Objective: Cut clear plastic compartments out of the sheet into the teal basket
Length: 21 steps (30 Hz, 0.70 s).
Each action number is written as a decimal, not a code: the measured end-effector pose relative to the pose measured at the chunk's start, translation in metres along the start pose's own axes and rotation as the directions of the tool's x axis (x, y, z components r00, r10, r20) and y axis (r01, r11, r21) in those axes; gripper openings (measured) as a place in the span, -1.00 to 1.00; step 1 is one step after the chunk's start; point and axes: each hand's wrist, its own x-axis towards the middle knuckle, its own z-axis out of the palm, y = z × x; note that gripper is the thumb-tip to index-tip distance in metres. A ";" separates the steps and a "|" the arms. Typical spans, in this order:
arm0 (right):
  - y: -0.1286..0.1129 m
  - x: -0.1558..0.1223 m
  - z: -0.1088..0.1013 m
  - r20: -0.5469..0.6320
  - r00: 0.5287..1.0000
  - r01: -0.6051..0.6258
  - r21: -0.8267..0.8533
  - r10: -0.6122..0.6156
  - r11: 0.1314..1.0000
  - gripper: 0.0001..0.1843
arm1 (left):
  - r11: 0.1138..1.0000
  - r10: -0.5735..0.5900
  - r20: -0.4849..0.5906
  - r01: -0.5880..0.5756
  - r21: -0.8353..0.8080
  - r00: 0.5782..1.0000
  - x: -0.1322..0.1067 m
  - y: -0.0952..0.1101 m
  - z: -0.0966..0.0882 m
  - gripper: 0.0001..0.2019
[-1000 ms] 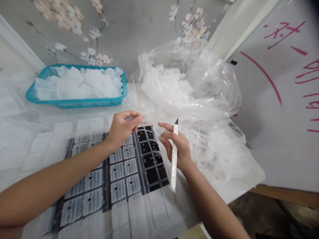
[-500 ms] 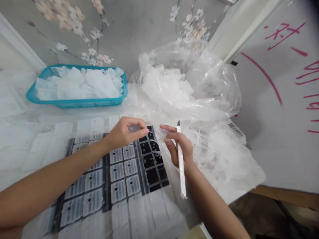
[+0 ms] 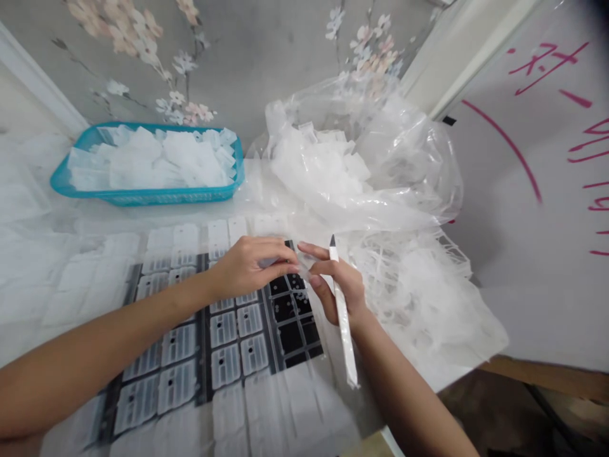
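My left hand (image 3: 259,265) pinches a thin clear plastic piece (image 3: 304,266) between thumb and fingertips, above the black grid. Facing it, my right hand (image 3: 340,285) has its thumb and fingers at the other side of that piece. A slim pen-like tool (image 3: 343,317), wrapped in white with a dark pointed tip, lies tucked between the right fingers, tip away from me. Below is a black gridded sheet (image 3: 291,336), with small clear dots in some cells. Rows of translucent ribbed rectangular pieces (image 3: 226,365) with small dark holes lie to its left, partly behind my left arm.
At the back left stands a blue basket (image 3: 171,198) of translucent pieces. A clear plastic bag (image 3: 404,171) with similar pieces sits at the back right. Tangled clear plastic strips (image 3: 409,292) lie right of my hand. A whiteboard (image 3: 499,266) with red writing borders the right.
My left hand has moved right and slightly down toward my right hand. The right hand has shifted slightly left, so the fingertips are closer together around the plastic piece.
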 end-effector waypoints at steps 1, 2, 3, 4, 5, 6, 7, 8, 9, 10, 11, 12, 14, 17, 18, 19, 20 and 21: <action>0.001 0.000 0.001 -0.010 1.000 -0.014 -0.008 0.014 1.000 -0.89 | 0.999 -0.036 0.012 0.036 -0.015 0.999 0.000 0.001 -0.001 -0.87; 0.002 -0.001 0.002 -0.029 0.999 -0.031 -0.017 0.030 0.999 -0.87 | 0.997 -0.075 0.014 0.075 -0.026 0.997 0.001 0.001 -0.002 -0.86; 0.002 -0.001 0.002 -0.055 0.997 -0.050 -0.024 0.049 0.998 -0.83 | 0.993 -0.114 0.007 0.115 -0.031 0.993 0.002 0.001 -0.005 -0.86; 0.003 -0.001 0.003 -0.084 0.994 -0.070 -0.029 0.067 0.997 -0.78 | 0.989 -0.146 -0.016 0.146 -0.034 0.989 0.004 0.001 -0.010 -0.86; 0.005 -0.001 0.004 -0.111 0.990 -0.089 -0.032 0.085 0.996 -0.74 | 0.985 -0.171 -0.058 0.169 -0.038 0.983 0.006 0.000 -0.017 -0.86; 0.006 -0.001 0.005 -0.132 0.986 -0.103 -0.031 0.098 0.994 -0.72 | 0.982 -0.189 -0.124 0.186 -0.038 0.974 0.008 -0.003 -0.027 -0.86; 0.007 -0.001 0.005 -0.149 0.983 -0.113 -0.028 0.108 0.993 -0.72 | 0.981 -0.194 -0.215 0.192 -0.030 0.957 0.010 -0.006 -0.039 -0.86; 0.008 -0.002 0.006 -0.162 0.980 -0.119 -0.022 0.114 0.993 -0.73 | 0.981 -0.184 -0.321 0.192 -0.008 0.929 0.012 -0.011 -0.054 -0.85; 0.009 -0.002 0.007 -0.169 0.979 -0.122 -0.015 0.118 0.992 -0.74 | 0.980 -0.157 -0.433 0.194 0.042 0.887 0.012 -0.017 -0.072 -0.84; 0.010 -0.003 0.007 -0.170 0.978 -0.125 -0.010 0.121 0.992 -0.75 | 0.973 -0.099 -0.546 0.197 0.123 0.832 0.012 -0.025 -0.091 -0.83; 0.011 -0.003 0.008 -0.168 0.978 -0.129 -0.009 0.125 0.992 -0.75 | 0.947 -0.038 -0.616 0.225 0.229 0.787 0.009 -0.035 -0.111 -0.83; 0.012 -0.004 0.009 -0.164 0.978 -0.132 -0.010 0.128 0.991 -0.76 | 0.895 0.026 -0.654 0.274 0.353 0.756 0.005 -0.046 -0.131 -0.81; 0.013 -0.005 0.011 -0.143 0.980 -0.140 -0.022 0.136 0.990 -0.76 | 0.729 0.098 -0.633 0.378 0.571 0.768 -0.007 -0.073 -0.168 -0.78; 0.014 -0.004 0.014 -0.107 0.984 -0.146 -0.034 0.142 0.989 -0.76 | 0.549 0.136 -0.585 0.430 0.716 0.800 -0.031 -0.116 -0.206 -0.56; 0.015 -0.004 0.015 -0.094 0.985 -0.149 -0.036 0.145 0.988 -0.75 | 0.534 0.155 -0.574 0.421 0.733 0.804 -0.038 -0.128 -0.213 -0.43; 0.016 -0.005 0.016 -0.082 0.985 -0.155 -0.038 0.152 0.987 -0.75 | 0.534 0.161 -0.548 0.395 0.748 0.821 -0.044 -0.138 -0.218 -0.37; 0.017 -0.005 0.017 -0.068 0.985 -0.163 -0.036 0.160 0.986 -0.74 | 0.534 0.177 -0.530 0.371 0.759 0.829 -0.049 -0.145 -0.222 -0.33; 0.018 -0.005 0.019 -0.059 0.984 -0.172 -0.025 0.170 0.985 -0.72 | 0.537 0.194 -0.517 0.350 0.767 0.834 -0.052 -0.149 -0.224 -0.33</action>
